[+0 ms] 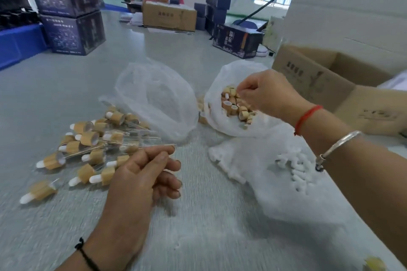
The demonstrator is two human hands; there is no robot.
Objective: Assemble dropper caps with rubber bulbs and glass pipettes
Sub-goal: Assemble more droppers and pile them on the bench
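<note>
Wide grey table point(198, 226), crowded: cardboard box point(319, 77) at far right, three thin plastic bags, a loose heap of parts.

Risks, biggest first. Could tip or drag the cap bag point(222, 86) while digging in it, spilling bamboo caps point(236, 106) across the table; cause would be the limp plastic catching on the wrist. Could roll the finished droppers point(88, 152) off their open pile at left if brushed by a forearm. Could snap or drop the glass pipette point(154, 146), thin, clear and hard to see against the table. Could also seat a bulb crookedly if pressed in haste.

Right hand point(267, 94) inside the mouth of the cap bag, fingers curled downward and pinched among the caps; whether a cap is actually gripped, cannot tell. Left hand point(143, 174) low over the table beside the pile, loosely curled, thumb and forefinger nipping the pipette near one end. White rubber bulbs point(297, 169) in the nearest bag, untouched, under the right forearm.
</note>
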